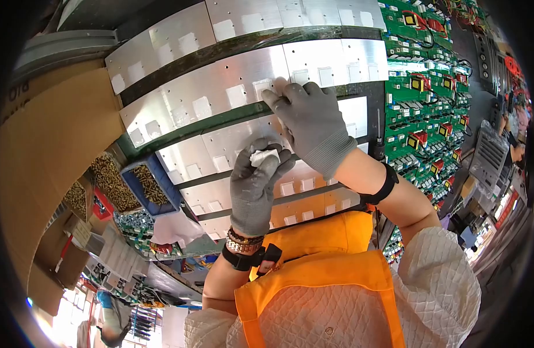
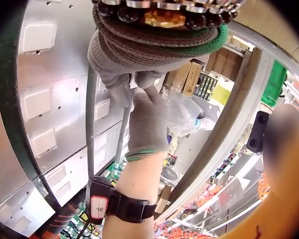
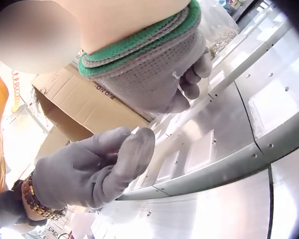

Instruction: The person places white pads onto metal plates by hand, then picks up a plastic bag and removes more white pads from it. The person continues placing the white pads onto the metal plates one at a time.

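Both hands wear grey gloves. My left hand [image 1: 255, 182] holds a small stack of white square pads [image 1: 264, 156] between thumb and fingers, just above the lower metal plates. My right hand [image 1: 314, 124] reaches over the silver metal plates [image 1: 244, 66], palm down. Its bent fingertips are right at a white pad [image 1: 262, 88] on the second row and cover part of it. In the right wrist view, the right hand [image 3: 154, 79] is over the plates, with the left hand [image 3: 94, 169] close by. The left wrist view hides most of the pad stack behind the left glove.
Rows of plates bear more white pads [image 1: 201, 107]. Green circuit boards [image 1: 418, 87] with wires cover the right side. At left stand a large cardboard box [image 1: 64, 145] and a blue bin [image 1: 173, 194] of brass-coloured parts. A dark screwdriver [image 1: 379, 129] lies beside the boards.
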